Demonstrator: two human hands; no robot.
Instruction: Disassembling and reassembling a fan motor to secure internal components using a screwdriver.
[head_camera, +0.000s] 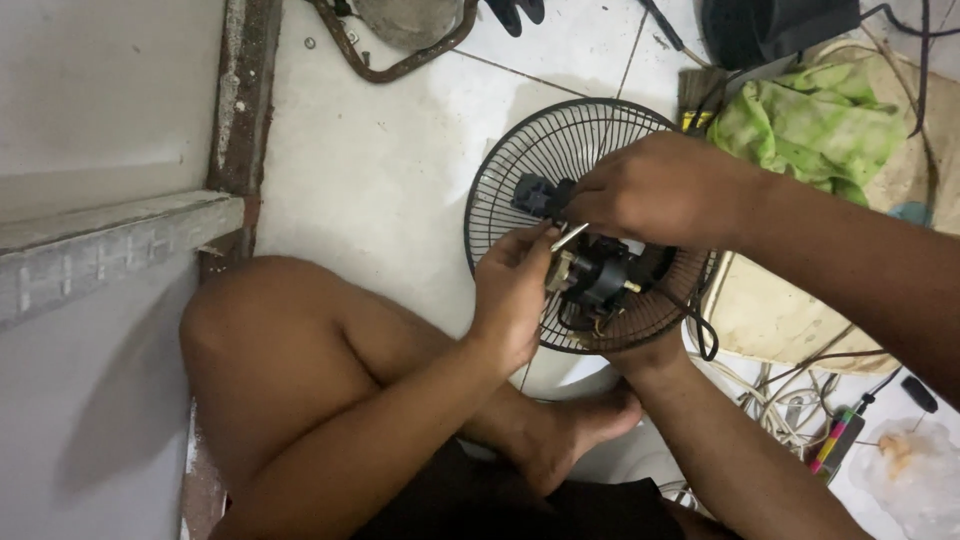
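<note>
Left hand (512, 290): fingers pinched on the fan motor (592, 275), at 9 o'clock of it.
Right hand (655, 190): closed on a black plug-like part (537, 195), at 12 o'clock.
Fan grille (540, 150): behind the motor, over the tiled floor (380, 170).
Third hand (650, 355): under the grille at 6 o'clock; grip hidden.
Green cloth (810, 120): at 2 o'clock.

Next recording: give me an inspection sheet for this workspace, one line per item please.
Surface: white tiled floor, dusty, the person sits on it.
Job's things: black wire fan guard with the black fan motor in front of it.
Clutter: green cloth, rusty metal frame, multicoloured tool, plastic bag.
Grippers: left hand pinches a small metal piece at the motor; right hand grips a black part above it; a third arm comes up from below and holds the motor underneath.
Cables: pale cords tangled at right.
Surroundings: grey wall ledge at left.
</note>
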